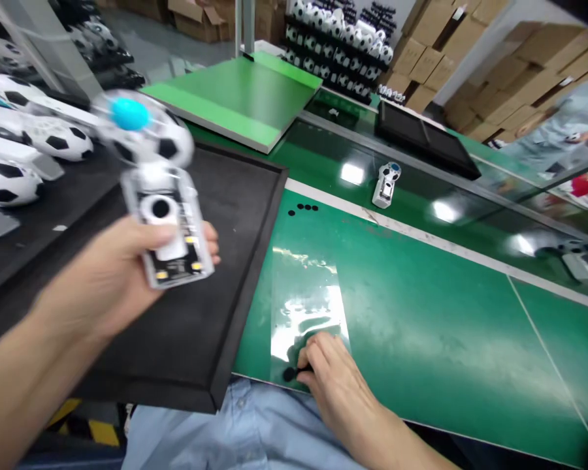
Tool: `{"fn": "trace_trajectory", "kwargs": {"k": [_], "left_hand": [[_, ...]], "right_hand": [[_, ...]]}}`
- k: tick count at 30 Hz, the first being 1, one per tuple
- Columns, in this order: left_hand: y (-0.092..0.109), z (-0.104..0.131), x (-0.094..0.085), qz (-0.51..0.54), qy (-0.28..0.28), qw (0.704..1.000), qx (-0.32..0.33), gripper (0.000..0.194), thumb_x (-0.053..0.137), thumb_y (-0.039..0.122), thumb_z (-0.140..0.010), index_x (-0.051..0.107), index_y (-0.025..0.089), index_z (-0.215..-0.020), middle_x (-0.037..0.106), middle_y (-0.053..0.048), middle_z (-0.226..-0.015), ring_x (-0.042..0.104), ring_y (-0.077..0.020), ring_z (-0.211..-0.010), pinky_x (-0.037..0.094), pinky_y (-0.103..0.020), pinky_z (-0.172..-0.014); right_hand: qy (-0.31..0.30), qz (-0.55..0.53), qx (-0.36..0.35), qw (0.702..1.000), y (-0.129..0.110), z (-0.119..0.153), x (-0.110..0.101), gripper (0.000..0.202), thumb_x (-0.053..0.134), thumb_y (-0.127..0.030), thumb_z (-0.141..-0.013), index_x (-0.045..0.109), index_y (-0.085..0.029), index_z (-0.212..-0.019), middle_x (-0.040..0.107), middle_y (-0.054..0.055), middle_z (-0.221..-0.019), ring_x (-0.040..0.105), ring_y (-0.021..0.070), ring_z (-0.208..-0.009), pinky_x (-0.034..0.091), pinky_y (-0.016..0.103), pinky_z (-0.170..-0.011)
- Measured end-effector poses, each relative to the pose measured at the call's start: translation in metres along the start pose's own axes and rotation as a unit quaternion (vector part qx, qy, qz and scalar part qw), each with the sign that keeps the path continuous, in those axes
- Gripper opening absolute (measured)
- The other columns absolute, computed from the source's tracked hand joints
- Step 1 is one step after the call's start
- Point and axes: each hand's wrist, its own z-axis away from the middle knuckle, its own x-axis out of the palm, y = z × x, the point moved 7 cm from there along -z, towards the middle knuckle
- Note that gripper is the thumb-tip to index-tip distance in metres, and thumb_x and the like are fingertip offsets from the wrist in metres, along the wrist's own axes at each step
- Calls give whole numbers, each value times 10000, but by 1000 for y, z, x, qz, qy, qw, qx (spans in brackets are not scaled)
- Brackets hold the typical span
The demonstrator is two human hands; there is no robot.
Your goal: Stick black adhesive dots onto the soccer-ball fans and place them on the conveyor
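Observation:
My left hand (122, 267) is wrapped round a white device with a soccer-ball head (169, 228), held up over the black tray. Its head carries a bright blue round piece, and the body shows a dark inner part with a white ring. My right hand (330, 372) pinches at the near end of a clear plastic sheet (306, 281) lying on the green table. A small dark piece shows at the fingertips, beside a black round sticker (289, 374). Several more black round stickers (308, 207) sit near the sheet's far end.
The black tray (245, 307) holds several soccer-ball devices (59, 137) at left. A similar device (386, 186) lies on the conveyor (421, 202) beyond the table. Farther off are a green board (235, 98), a black tray (424, 137), stacked cartons (529, 72) and another person (558, 127).

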Motion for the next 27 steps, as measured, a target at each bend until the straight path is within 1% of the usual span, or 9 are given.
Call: {"fn": "trace_trajectory", "kwargs": {"k": [2, 5, 8, 10, 12, 16, 22, 25, 27], "left_hand": [[3, 1, 26, 116, -89, 989, -16, 319, 531, 222, -739, 541, 82, -1025, 667, 11, -823, 606, -147, -762, 515, -291, -715], [-5, 1, 59, 141, -184, 972, -49, 394, 630, 214, -695, 500, 126, -1057, 652, -4, -837, 599, -136, -740, 502, -218, -629], [-19, 2, 73, 144, -241, 958, -65, 451, 688, 261, -701, 477, 175, -1091, 627, -30, -911, 604, -155, -757, 499, -238, -628], [-26, 5, 77, 149, -274, 947, -71, 471, 700, 290, -714, 470, 196, -1114, 612, -46, -969, 613, -182, -814, 500, -282, -700], [-29, 8, 78, 146, -286, 945, -61, 462, 685, 315, -741, 462, 219, -1135, 601, -44, -998, 602, -205, -901, 477, -321, -795], [-27, 7, 81, 118, -271, 955, -11, 480, 641, 318, -779, 428, 247, -1204, 559, -43, -1155, 491, -236, -1140, 360, -361, -985], [-32, 3, 85, 103, -274, 956, 28, 583, 610, 267, -765, 360, 229, -1291, 446, -72, -1339, 407, -258, -1229, 301, -381, -1035], [-36, 5, 80, 95, -286, 953, 23, 573, 586, 272, -774, 342, 234, -1292, 455, -69, -1324, 441, -247, -1193, 332, -380, -1008], [-33, -1, 76, 65, -259, 963, 25, 557, 588, 273, -762, 361, 220, -1268, 504, -75, -1262, 469, -248, -1157, 334, -389, -999]], "right_hand": [[4, -7, -28, 1000, -1, 1, 2, 198, 472, -8, -772, 456, -201, -811, 550, 25, -801, 537, 180, -725, 463, 330, -669], [-3, -73, -62, 995, 2, 2, -1, 163, 431, -55, -807, 446, -207, -750, 556, 8, -730, 533, 156, -674, 439, 282, -638], [-22, -229, 0, 973, 16, -7, -13, 140, 494, -157, -822, 473, -205, -692, 557, -9, -670, 538, 132, -624, 419, 230, -580], [9, -320, 53, 946, 23, -21, -33, 123, 529, -212, -818, 512, -207, -697, 564, -16, -674, 540, 129, -634, 418, 224, -594], [60, -351, 62, 933, 21, -41, -60, 122, 517, -234, -842, 548, -209, -726, 578, -14, -714, 539, 132, -681, 418, 234, -645], [133, -329, -21, 935, -7, -88, -97, 142, 485, -201, -872, 558, -207, -751, 579, -12, -752, 529, 129, -710, 407, 243, -676], [150, -275, -72, 947, -30, -122, -96, 145, 440, -149, -870, 533, -203, -773, 547, -11, -757, 505, 125, -701, 397, 243, -666], [156, -317, -45, 934, -20, -120, -93, 136, 460, -186, -863, 522, -200, -743, 555, -12, -737, 508, 127, -697, 401, 244, -667], [184, -365, -9, 913, -1, -112, -93, 144, 495, -260, -852, 532, -197, -727, 557, -10, -713, 508, 130, -673, 409, 242, -643]]}}
